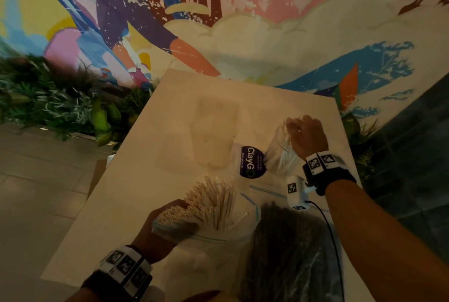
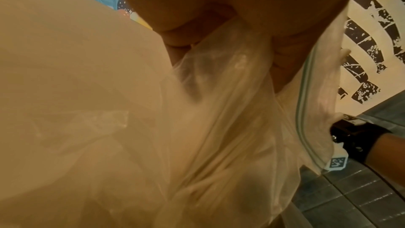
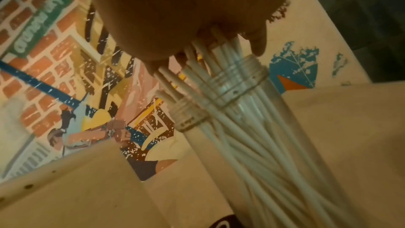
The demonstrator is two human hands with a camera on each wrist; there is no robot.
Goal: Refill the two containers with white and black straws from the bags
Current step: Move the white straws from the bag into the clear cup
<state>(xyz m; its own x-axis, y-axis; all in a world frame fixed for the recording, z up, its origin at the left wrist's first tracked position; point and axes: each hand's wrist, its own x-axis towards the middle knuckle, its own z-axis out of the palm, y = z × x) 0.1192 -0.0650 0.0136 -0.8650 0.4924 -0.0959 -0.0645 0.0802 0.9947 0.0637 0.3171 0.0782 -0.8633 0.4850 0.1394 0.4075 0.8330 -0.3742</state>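
Observation:
A clear zip bag (image 1: 213,241) full of white straws (image 1: 213,199) stands open at the near middle of the white table (image 1: 116,204). My left hand (image 1: 173,219) grips the bag's mouth around the straw bundle; the left wrist view shows only palm and bunched bag plastic (image 2: 219,110). Further right, a clear jar (image 1: 277,153) with a threaded neck (image 3: 236,82) holds white straws (image 3: 252,145). My right hand (image 1: 302,131) is over its mouth, fingers (image 3: 258,44) curled on the tops of a bunch of those straws. A bag of black straws (image 1: 291,253) lies near right.
A clear item with a round purple ClayGo label (image 1: 250,161) sits between the bag and the jar. A translucent box (image 1: 213,131) lies further back. Plants (image 1: 60,112) run along the floor left of the table, and a painted wall (image 1: 243,22) stands behind it.

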